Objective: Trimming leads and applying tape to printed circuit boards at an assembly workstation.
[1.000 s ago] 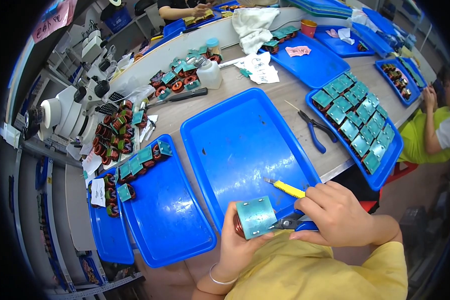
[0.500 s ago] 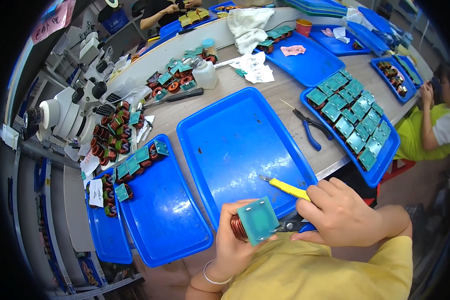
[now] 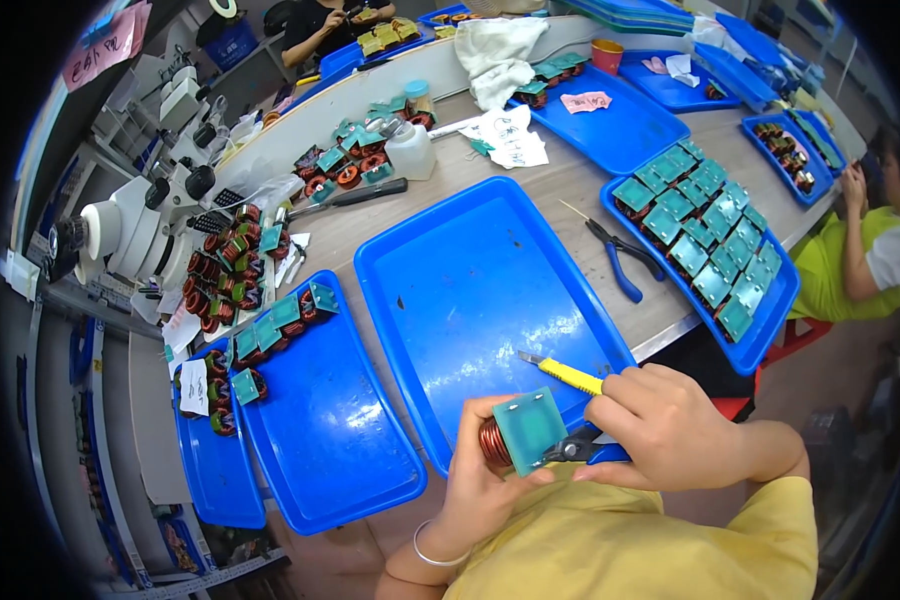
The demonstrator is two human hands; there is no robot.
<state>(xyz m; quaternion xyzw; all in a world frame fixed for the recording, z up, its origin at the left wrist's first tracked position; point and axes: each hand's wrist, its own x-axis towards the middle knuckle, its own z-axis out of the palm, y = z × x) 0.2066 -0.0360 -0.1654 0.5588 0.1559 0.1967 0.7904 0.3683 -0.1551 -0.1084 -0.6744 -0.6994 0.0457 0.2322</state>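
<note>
Low in front of me, my left hand (image 3: pixel 475 495) grips a copper-wound coil (image 3: pixel 492 443) topped by a square green board (image 3: pixel 532 428). Its board faces up and toward the right, with small metal pins showing near the edges. My right hand (image 3: pixel 670 428) is closed around blue-handled cutting pliers (image 3: pixel 572 450), whose jaws are at the board's lower right corner. Whether they bite on a pin I cannot tell. A yellow utility knife (image 3: pixel 568 375) is also held in that hand, its blade pointing left over the large blue tray (image 3: pixel 450 300).
To the right, a blue tray (image 3: pixel 773 330) holds rows of green-boarded coils, beside a second pair of pliers (image 3: pixel 622 262). Left stand another blue tray (image 3: pixel 340 450) with several coils, loose coils (image 3: pixel 225 265) and a microscope (image 3: pixel 120 235). Another person (image 3: pixel 860 240) sits at the right.
Both hands have shifted slightly; the coil has moved a little right and up and tilted. The pliers stay at the board's corner. A person at the back has moved their hands.
</note>
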